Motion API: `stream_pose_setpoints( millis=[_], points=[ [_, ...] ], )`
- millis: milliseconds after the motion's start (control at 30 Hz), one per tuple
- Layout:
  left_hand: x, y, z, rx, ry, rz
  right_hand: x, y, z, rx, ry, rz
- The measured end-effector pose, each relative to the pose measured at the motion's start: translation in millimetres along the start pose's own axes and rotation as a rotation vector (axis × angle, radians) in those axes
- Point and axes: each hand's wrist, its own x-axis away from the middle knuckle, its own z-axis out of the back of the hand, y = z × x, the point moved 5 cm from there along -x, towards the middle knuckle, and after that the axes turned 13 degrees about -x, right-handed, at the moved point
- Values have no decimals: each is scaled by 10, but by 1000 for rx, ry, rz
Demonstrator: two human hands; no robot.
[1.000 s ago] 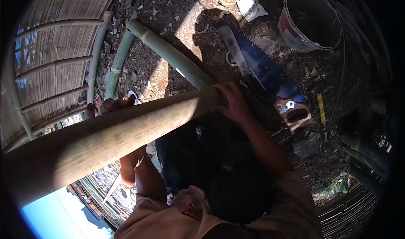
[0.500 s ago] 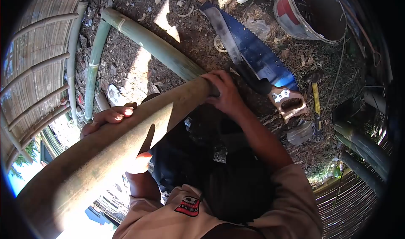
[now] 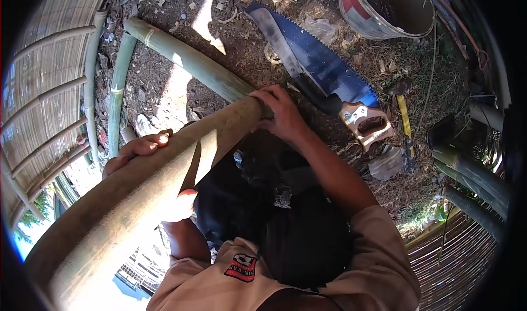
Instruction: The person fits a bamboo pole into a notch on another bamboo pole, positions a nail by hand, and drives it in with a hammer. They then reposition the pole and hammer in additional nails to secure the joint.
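Observation:
A thick tan bamboo pole (image 3: 159, 182) runs from the lower left to the centre. My left hand (image 3: 144, 148) wraps round its middle from beneath, fingers on the far side and thumb on the sunlit near side. At the pole's far end, my right hand (image 3: 279, 113) grips the rim, its fingers over the end. Just beyond that end, a green bamboo pole (image 3: 192, 61) lies on the ground. Right of my right hand lie a blue-bladed saw (image 3: 329, 64) with a wooden handle and a machete (image 3: 280, 45) with a black handle.
A white and red bucket (image 3: 370, 14) stands at the top right. Below it lie a yellow-handled hammer (image 3: 404, 116) and a clear plastic piece (image 3: 386, 164). More green bamboo (image 3: 477, 182) is at the right edge. A slatted bamboo panel (image 3: 49, 80) fills the left side.
The ground, saw, bucket and hammer appear shifted slightly left and up in the view. The pole's far end and both hands have shifted slightly left, with the grips unchanged.

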Motion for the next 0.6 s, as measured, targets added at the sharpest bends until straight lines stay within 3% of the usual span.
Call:
stream_pose_setpoints(
  millis=[167, 333, 367, 433, 467, 533, 600],
  points=[
    [46, -72, -2, 10, 167, 35, -10, -13, -1, 20, -22, -12],
    [-27, -27, -37, -46, 155, -15, -36, -55, 74, -34, -117, -42],
    [-33, -7, -11, -126, 117, 20, -28, -43, 137, -132, -91, -65],
    [2, -24, 0, 23, 147, 82, 30, -44, 210, -231, -72, -92],
    [12, 39, -28, -118, 99, 64, 68, -39, 249, -181, -57, -106],
    [250, -22, 120, -289, 83, 228, 125, -48, 277, -127, -40, -116],
    [256, -6, 119, -286, 19, 298, 146, -104, 274, -14, -15, -22]
  ],
)
